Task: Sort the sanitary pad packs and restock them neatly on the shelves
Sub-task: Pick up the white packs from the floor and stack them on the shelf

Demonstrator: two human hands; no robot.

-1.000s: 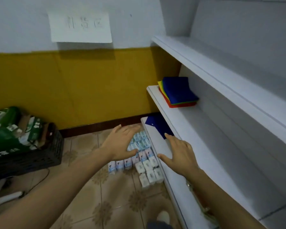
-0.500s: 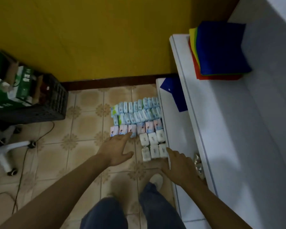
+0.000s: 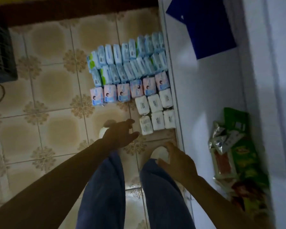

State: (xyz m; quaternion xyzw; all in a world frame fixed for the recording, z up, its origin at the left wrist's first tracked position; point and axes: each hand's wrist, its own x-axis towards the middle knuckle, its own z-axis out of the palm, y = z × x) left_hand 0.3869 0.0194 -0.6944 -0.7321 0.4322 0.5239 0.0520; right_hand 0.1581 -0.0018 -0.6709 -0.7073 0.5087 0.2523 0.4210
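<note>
Sanitary pad packs stand in rows on the tiled floor against the shelf unit. Two far rows are light blue packs [image 3: 129, 60]. In front of them runs a row of pink packs [image 3: 122, 92]. Nearest me are several white packs [image 3: 155, 113] in two short rows. My left hand [image 3: 120, 134] hovers open just left of the nearest white pack, holding nothing. My right hand [image 3: 177, 161] is open over my right shoe, next to the edge of the white bottom shelf [image 3: 205, 96].
A dark blue sheet [image 3: 206, 25] lies at the far end of the bottom shelf. Green and silver snack packets [image 3: 230, 156] lie on its near end. A black crate [image 3: 0, 53] and a cable sit at the left. My legs and shoes are below.
The view has tilted further down, and the packs look closer. Both hands have drawn back toward my feet, away from the pack rows.
</note>
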